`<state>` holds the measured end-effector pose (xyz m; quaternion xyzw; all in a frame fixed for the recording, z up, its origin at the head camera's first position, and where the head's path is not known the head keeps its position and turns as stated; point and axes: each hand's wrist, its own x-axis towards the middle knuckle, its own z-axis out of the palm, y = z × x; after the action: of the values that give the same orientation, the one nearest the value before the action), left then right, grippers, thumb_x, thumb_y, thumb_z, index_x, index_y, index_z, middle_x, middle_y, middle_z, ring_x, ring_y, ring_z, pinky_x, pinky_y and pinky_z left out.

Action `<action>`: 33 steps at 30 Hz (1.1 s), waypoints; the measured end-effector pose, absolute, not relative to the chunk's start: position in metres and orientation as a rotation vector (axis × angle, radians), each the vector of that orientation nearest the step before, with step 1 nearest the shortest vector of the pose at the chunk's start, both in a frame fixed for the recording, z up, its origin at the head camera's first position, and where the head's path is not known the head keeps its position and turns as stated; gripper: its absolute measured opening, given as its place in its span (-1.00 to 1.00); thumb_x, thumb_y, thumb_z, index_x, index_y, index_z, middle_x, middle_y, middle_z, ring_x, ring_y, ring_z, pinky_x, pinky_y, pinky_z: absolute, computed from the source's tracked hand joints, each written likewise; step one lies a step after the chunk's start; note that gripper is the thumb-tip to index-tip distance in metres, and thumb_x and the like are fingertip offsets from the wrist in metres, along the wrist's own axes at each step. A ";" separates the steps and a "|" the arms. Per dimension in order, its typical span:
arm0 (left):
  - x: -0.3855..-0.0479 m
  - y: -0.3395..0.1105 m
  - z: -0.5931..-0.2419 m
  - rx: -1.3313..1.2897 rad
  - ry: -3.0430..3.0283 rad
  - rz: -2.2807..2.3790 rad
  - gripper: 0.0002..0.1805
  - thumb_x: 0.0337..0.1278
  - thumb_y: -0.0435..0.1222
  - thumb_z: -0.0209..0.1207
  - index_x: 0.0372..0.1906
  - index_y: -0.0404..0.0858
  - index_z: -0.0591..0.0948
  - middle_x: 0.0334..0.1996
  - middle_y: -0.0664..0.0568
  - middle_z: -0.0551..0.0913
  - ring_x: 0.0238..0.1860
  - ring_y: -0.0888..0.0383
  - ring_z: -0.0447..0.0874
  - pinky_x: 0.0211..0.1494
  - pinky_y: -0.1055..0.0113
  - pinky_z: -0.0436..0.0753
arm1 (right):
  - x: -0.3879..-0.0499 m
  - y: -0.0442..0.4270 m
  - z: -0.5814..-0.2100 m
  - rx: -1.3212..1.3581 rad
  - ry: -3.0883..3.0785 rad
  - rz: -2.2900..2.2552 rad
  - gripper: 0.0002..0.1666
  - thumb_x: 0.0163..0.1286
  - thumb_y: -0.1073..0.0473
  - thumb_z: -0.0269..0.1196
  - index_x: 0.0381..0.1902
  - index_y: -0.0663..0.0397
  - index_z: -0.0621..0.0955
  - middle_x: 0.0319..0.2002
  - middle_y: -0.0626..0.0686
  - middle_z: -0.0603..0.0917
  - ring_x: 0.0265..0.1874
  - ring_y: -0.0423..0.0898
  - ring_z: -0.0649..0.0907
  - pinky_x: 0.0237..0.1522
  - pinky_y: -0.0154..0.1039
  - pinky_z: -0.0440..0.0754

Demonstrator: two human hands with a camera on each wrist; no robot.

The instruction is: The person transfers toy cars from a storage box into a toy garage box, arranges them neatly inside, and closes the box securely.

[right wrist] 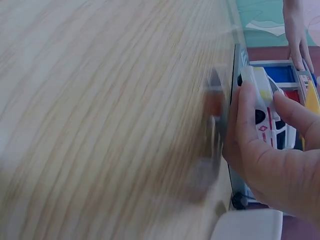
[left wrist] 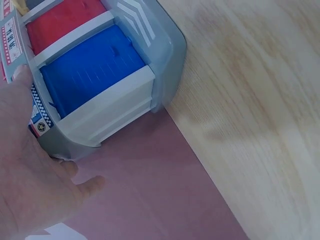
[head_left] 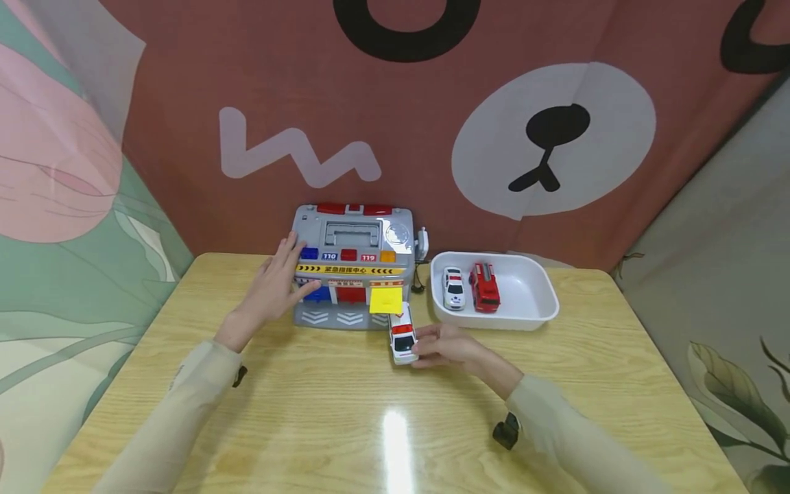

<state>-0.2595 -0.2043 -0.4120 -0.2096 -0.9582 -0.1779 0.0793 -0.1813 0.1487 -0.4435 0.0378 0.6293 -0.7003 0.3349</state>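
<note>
A grey toy garage stands at the back of the table, its yellow door swung up and its blue door and red door down. My left hand rests with straight fingers on the garage's left side, the thumb at its front. Between the thumb and fingers of my right hand is a white toy ambulance with a red roof light. Its rear end is at the bay under the raised yellow door, and its front points toward me. The right wrist view shows the ambulance's side.
Right of the garage, a white tray holds a toy police car and a red toy fire engine. A small white handle sticks out from the garage's right side. Behind the table hangs a printed cloth.
</note>
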 end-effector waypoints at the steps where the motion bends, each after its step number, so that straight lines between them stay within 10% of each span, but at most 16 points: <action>1: -0.260 -0.204 -0.412 -0.624 -2.868 -0.529 0.00 0.26 0.22 0.03 0.53 -0.31 -0.06 0.53 -0.14 -0.29 0.50 -0.17 -0.26 0.36 -0.30 0.03 | -0.182 0.145 -0.444 0.099 1.625 -1.842 -0.35 0.30 0.53 0.14 0.30 0.57 0.17 0.05 0.43 0.49 -0.14 0.08 0.66 0.01 -0.07 0.61; 15: -0.261 -0.203 -0.414 -0.621 -2.869 -0.543 0.00 0.26 0.22 0.03 0.53 -0.29 -0.07 0.54 -0.11 -0.33 0.51 -0.14 -0.27 0.35 -0.30 0.07 | -0.196 0.106 -0.464 0.198 1.537 -2.115 -0.34 0.34 0.55 0.08 0.34 0.53 0.13 0.19 0.48 0.31 -0.19 0.02 0.62 0.04 -0.13 0.60; 33: -0.261 -0.205 -0.412 -0.615 -2.879 -0.593 0.02 0.23 0.22 0.07 0.53 -0.29 -0.06 0.54 -0.09 -0.34 0.51 -0.12 -0.30 0.33 -0.31 0.09 | -0.204 0.100 -0.476 0.180 1.625 -2.153 -0.51 0.37 0.47 0.12 0.19 0.66 0.31 -0.02 0.49 0.55 -0.12 0.15 0.69 -0.02 -0.15 0.62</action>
<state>-0.2613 -0.2045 -0.4123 -0.2043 -0.9563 -0.1971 0.0692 -0.2038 0.1004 -0.4763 0.0651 0.5866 -0.7774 0.2176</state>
